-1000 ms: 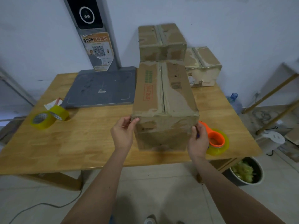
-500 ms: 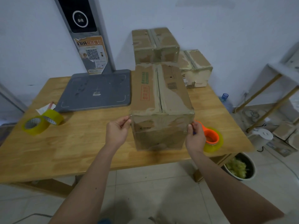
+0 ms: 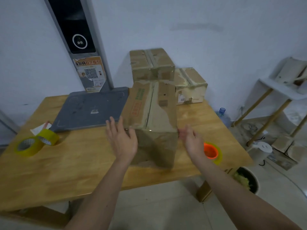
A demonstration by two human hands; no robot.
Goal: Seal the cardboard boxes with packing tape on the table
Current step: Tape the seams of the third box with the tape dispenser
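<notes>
long cardboard box [image 3: 152, 117] lies on the wooden table [image 3: 79, 165], near end toward the front edge, far end butting against 2 more boxes by the wall. top seam runs lengthwise, taped, with torn patches of paper on the flaps.

left hand [image 3: 122, 141] at the box's near left corner, fingers straight and spread, holding nothing; thumb side lies over the corner edge, but blur makes it hard to say whether it actually touches. right hand [image 3: 191, 140] just off the near right corner, fingers spread and relaxed, empty, heavily blurred.

tape dispenser [image 3: 211, 151], orange core with a yellowish roll, on the table just beside the right wrist, near the right front corner. 2 yellow tape rolls [image 3: 35, 143] sit together at the left edge of the table, touching each other, a scrap of white paper [image 3: 40, 128] behind them.

rear box [image 3: 152, 63] stands tall behind the long one, taped down the middle. smaller box [image 3: 189, 86] to its right, pale and worn, label on its near face.

grey flat platform [image 3: 93, 108] on the table left of the long box, with a dark upright post [image 3: 78, 39] bearing a round display and a qr sticker.

floor at right: water bottle [image 3: 223, 117], round bin [image 3: 245, 179] with greenish scraps, white shelf [image 3: 280, 87].
</notes>
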